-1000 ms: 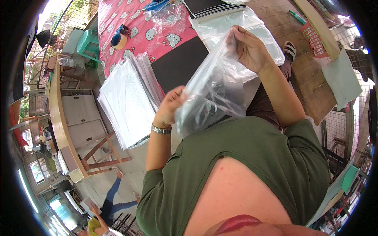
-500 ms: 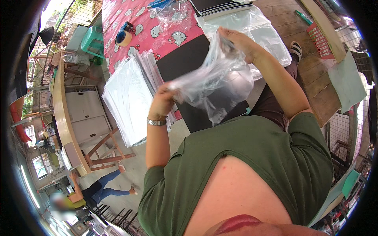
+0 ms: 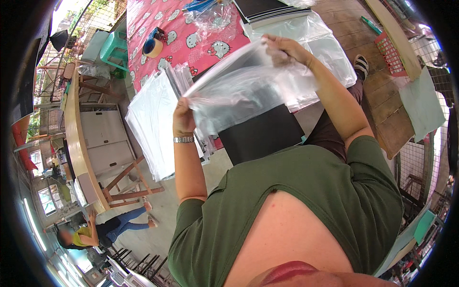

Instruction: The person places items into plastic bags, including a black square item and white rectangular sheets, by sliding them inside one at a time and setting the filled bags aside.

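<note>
A clear plastic bag (image 3: pixel 239 83) is stretched between my two hands, its film smeared by motion. My left hand (image 3: pixel 183 117), with a metal watch above it, pinches one end of the bag. The other end is gripped by my right hand (image 3: pixel 287 50), whose fingers are partly blurred. Under the bag lies a flat black board (image 3: pixel 260 136), its far part covered by the film. To the left is a thick stack of clear-wrapped white sheets (image 3: pixel 153 119). More clear plastic bags (image 3: pixel 330 57) lie spread out beyond my right hand.
On the pink patterned tablecloth (image 3: pixel 143 28) sit a tape dispenser (image 3: pixel 153 47) and crumpled plastic film (image 3: pixel 213 19). Black boards (image 3: pixel 263 9) are piled at the far edge. A red basket (image 3: pixel 389 55) stands right, a green stool (image 3: pixel 114 50) left. Another person (image 3: pixel 112 229) works at lower left.
The bunched bag is now pulled out wide and raised over the far part of the black board. My left hand has moved left and slightly away; the right hand stays near its place.
</note>
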{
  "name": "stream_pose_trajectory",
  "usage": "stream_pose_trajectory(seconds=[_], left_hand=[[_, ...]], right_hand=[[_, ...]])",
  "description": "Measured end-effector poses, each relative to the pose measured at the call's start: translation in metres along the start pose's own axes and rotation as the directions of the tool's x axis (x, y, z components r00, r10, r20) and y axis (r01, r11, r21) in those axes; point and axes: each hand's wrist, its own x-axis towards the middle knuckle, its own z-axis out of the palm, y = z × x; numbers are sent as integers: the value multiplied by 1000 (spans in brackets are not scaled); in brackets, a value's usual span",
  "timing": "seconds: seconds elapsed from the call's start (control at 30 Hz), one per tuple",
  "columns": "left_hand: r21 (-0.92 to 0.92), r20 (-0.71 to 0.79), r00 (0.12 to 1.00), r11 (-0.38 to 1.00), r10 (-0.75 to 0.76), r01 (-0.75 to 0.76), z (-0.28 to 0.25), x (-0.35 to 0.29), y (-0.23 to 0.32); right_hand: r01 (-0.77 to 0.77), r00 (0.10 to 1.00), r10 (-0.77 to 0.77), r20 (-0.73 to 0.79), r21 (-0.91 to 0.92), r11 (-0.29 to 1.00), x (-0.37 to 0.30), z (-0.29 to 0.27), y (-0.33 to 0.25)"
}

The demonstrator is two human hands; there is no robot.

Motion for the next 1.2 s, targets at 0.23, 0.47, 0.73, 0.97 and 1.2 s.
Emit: stream_pose_trajectory(seconds=[0.23,0.47,0.73,0.97,1.2], left_hand=[[2,-286,950,992,-122,128,4,42,7],[908,-417,841,134,344,396,-51,121,-17],[874,-480,826,238,296,423,-41,89,7],[845,-279,845,534,457,-10,49,27,100],[481,-127,982,857,-140,184,112,-64,174]], right_hand=[[29,993,-41,-110,-111,993,6,-17,-3],[-296,836,-521,-174,-941,-162,97,-72,47],[-313,867,-471,-165,-915,-256,86,-23,32],[-296,887,-352,-300,-953,67,41,101,-74],[-266,961,230,-156,-757,597,-49,174,-115]])
